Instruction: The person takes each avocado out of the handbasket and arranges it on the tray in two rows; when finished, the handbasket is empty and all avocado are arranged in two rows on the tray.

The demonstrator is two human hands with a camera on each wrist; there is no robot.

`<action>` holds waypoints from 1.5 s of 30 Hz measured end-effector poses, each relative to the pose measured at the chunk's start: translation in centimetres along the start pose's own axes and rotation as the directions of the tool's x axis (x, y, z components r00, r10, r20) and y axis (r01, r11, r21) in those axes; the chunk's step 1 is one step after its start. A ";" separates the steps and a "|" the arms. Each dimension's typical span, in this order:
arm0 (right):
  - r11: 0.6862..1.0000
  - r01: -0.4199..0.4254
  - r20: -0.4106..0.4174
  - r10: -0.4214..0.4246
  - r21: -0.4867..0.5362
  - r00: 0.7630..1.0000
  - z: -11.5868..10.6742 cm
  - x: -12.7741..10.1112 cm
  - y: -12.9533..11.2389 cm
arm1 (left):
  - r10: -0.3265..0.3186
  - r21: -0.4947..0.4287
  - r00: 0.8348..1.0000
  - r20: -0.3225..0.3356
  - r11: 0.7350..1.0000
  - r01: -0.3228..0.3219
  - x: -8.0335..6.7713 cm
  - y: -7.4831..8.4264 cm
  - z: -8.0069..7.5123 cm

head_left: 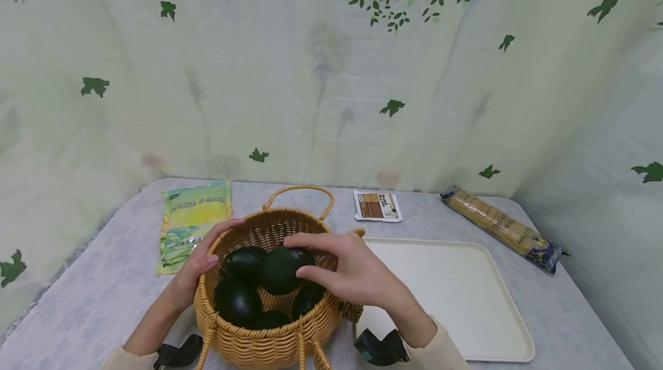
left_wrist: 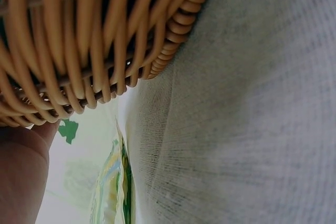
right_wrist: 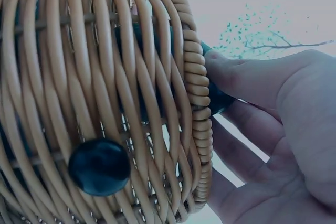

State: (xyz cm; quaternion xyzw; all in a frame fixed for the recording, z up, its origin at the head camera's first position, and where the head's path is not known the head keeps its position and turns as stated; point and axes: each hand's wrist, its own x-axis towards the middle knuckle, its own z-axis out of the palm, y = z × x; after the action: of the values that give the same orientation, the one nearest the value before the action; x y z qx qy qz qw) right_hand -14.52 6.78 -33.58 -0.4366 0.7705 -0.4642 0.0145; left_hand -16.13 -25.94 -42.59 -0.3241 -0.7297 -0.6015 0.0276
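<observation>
Basket [head_left: 269, 324]: on the table [head_left: 103, 295], near the front edge, left of the tray [head_left: 466, 295].
Avocados [head_left: 282, 269]: piled in the basket.
Left hand [head_left: 194, 269]: on the basket's left rim.
Right hand [head_left: 347, 272]: over the basket, on the top avocado.
Bag [head_left: 191, 223]: behind-left of the basket.
Small packet [head_left: 377, 206]: behind the tray.
Long packet [head_left: 502, 227]: behind-right of the tray.

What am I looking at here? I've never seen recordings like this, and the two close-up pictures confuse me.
A person wears three cameras: one on the head, one on each wrist. The head view shows a grey table with a wicker basket of dark green avocados. The left hand rests on the basket's rim; the right hand grips the top avocado. Around lie a white tray, a green packet, a small packet and a long pasta bag. The wrist views show the basket's weave up close.
</observation>
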 end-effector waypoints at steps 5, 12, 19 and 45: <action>0.999 0.042 -0.022 -0.042 -0.010 0.999 -0.4 -0.3 -0.1 | 0.002 -0.009 1.000 -0.007 1.000 -0.002 0.0 0.0 0.0; 0.998 0.046 -0.059 -0.043 0.045 0.997 -1.4 -1.0 -0.5 | 0.004 -0.017 1.000 -0.019 1.000 -0.004 0.0 0.1 0.0; 0.997 0.048 -0.111 -0.041 0.056 0.993 -2.9 -2.3 -0.7 | 0.001 -0.029 1.000 -0.013 1.000 -0.002 0.6 -0.3 0.7; 0.999 -0.002 -0.223 -0.008 -0.046 0.975 -7.4 -4.6 -0.4 | 0.051 -0.054 0.999 -0.012 0.997 -0.052 0.3 0.2 0.4</action>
State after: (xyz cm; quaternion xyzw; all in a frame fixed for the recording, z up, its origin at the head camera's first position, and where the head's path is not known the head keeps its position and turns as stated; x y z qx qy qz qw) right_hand -14.60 15.02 -30.85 -0.3831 0.7771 -0.4924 -0.0827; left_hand -16.16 -25.44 -42.40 -0.3401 -0.7044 -0.6219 0.0382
